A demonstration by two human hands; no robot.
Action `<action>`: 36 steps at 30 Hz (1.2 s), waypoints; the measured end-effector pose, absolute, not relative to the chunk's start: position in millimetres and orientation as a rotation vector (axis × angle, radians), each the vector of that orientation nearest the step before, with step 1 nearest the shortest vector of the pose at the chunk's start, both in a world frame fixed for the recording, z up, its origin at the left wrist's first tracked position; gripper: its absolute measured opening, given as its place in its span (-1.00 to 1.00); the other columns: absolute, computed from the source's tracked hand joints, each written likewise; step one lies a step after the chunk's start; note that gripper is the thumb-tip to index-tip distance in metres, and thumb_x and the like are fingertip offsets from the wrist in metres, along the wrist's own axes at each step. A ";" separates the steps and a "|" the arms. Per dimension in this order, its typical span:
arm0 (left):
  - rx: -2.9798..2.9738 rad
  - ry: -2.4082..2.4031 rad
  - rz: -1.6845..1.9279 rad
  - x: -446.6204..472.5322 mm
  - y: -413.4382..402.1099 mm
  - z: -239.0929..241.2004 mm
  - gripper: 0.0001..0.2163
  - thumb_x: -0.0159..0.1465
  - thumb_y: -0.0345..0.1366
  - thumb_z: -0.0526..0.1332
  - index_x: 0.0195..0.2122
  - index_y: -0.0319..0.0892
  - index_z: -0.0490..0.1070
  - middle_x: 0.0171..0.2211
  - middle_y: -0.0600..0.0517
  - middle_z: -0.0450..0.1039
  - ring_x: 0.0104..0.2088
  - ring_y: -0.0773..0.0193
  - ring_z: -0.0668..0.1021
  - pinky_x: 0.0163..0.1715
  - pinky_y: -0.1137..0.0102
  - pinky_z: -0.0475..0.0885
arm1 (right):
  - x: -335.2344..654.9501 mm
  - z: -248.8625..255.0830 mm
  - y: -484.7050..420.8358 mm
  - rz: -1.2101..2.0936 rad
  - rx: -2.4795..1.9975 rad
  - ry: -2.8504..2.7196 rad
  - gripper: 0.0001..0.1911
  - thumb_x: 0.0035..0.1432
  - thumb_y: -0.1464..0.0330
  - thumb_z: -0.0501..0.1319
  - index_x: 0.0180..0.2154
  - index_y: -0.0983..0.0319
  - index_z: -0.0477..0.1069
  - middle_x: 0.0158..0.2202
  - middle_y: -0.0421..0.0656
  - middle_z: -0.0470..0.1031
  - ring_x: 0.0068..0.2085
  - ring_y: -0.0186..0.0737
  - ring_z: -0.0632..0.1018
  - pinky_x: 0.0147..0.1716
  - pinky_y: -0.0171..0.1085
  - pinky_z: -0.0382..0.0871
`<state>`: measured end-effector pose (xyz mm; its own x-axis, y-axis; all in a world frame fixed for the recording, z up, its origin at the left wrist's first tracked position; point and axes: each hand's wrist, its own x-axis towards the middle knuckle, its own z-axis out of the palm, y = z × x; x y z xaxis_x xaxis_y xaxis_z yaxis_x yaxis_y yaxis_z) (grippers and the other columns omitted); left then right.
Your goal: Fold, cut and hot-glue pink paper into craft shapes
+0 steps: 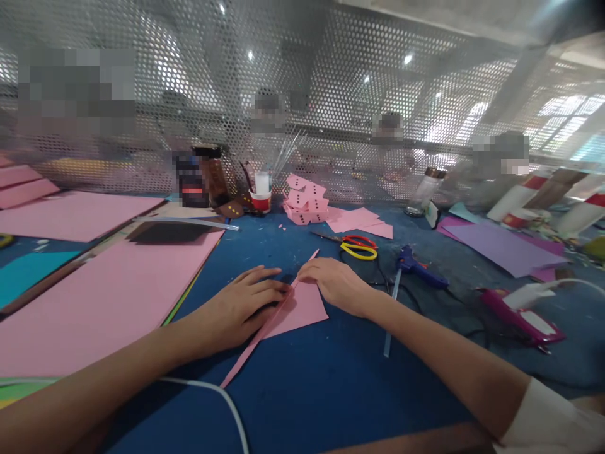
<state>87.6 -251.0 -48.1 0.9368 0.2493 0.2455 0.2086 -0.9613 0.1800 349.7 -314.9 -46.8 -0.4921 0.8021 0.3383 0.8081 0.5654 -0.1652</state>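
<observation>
A sheet of pink paper [300, 309] lies on the blue tabletop, with a narrow folded strip standing along its left edge. My left hand [241, 306] rests beside that strip, fingers stretched and slightly apart, their tips touching the fold. At the strip's upper end, my right hand [335, 284] has its fingers closed together on the pink paper; its thumb is mostly hidden. Beyond my right hand lie scissors [359, 247] with one red and one yellow handle. A blue glue gun [420, 268] with a clear glue stick [393, 315] is to the right.
Large pink sheets [118, 296] are stacked at left. Dotted pink paper pieces [306, 200] sit at the back near a cup of tools [260, 200]. Purple paper [505, 246] and a magenta device [522, 318] lie right. A white cable [227, 403] crosses the front. Behind stands a perforated metal screen [331, 82].
</observation>
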 end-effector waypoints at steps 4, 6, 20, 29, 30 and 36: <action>2.942 0.345 0.397 86.6 -251.9 -48.6 -0.70 0.46 -0.34 0.04 0.16 0.02 0.38 0.21 0.07 0.46 0.36 0.12 0.27 0.36 0.02 0.15 | 351.1 -48.4 -313.6 -0.031 -1.296 -2.437 -0.64 0.28 0.66 0.06 -0.10 0.27 0.55 0.00 -0.10 0.60 0.04 -0.16 0.54 0.10 -0.14 0.35; 2.944 0.344 0.398 86.3 -252.0 -48.7 -0.69 0.46 -0.34 0.04 0.17 0.01 0.37 0.21 0.07 0.46 0.35 0.12 0.27 0.36 0.03 0.15 | 351.0 -48.9 -313.8 -0.034 -1.292 -2.440 -0.65 0.28 0.65 0.07 -0.11 0.26 0.55 0.00 -0.09 0.59 0.04 -0.15 0.53 0.10 -0.12 0.35; 2.999 0.307 0.395 85.5 -250.8 -46.0 -0.68 0.43 -0.36 0.09 0.16 0.08 0.41 0.20 0.11 0.48 0.34 0.09 0.29 0.36 -0.02 0.13 | 352.6 -48.8 -317.1 -0.026 -1.343 -2.438 -0.64 0.29 0.66 0.04 -0.03 0.31 0.50 0.03 -0.06 0.55 0.07 -0.17 0.51 0.10 -0.21 0.39; 2.996 0.260 0.462 84.4 -253.0 -46.7 -0.72 0.44 -0.39 0.09 0.10 -0.03 0.46 0.13 0.03 0.53 0.25 0.11 0.41 0.32 0.06 0.22 | 352.8 -51.2 -318.9 -0.027 -1.353 -2.447 -0.63 0.30 0.64 0.05 0.02 0.28 0.47 0.06 -0.06 0.53 0.09 -0.18 0.50 0.11 -0.20 0.39; 2.997 0.252 0.469 84.2 -253.0 -46.5 -0.72 0.43 -0.39 0.10 0.09 -0.03 0.47 0.12 0.03 0.53 0.24 0.11 0.42 0.32 0.07 0.24 | 353.0 -51.5 -319.0 -0.025 -1.354 -2.447 -0.63 0.30 0.64 0.05 0.02 0.28 0.47 0.07 -0.06 0.53 0.10 -0.18 0.50 0.11 -0.20 0.39; 2.980 0.182 0.522 83.2 -255.6 -44.5 -0.76 0.44 -0.38 0.09 0.00 -0.09 0.52 0.01 -0.01 0.59 0.17 0.13 0.47 0.25 0.15 0.33 | 353.8 -51.6 -319.5 -0.009 -1.357 -2.445 -0.61 0.29 0.65 0.04 0.03 0.28 0.48 0.07 -0.05 0.53 0.11 -0.17 0.50 0.11 -0.18 0.40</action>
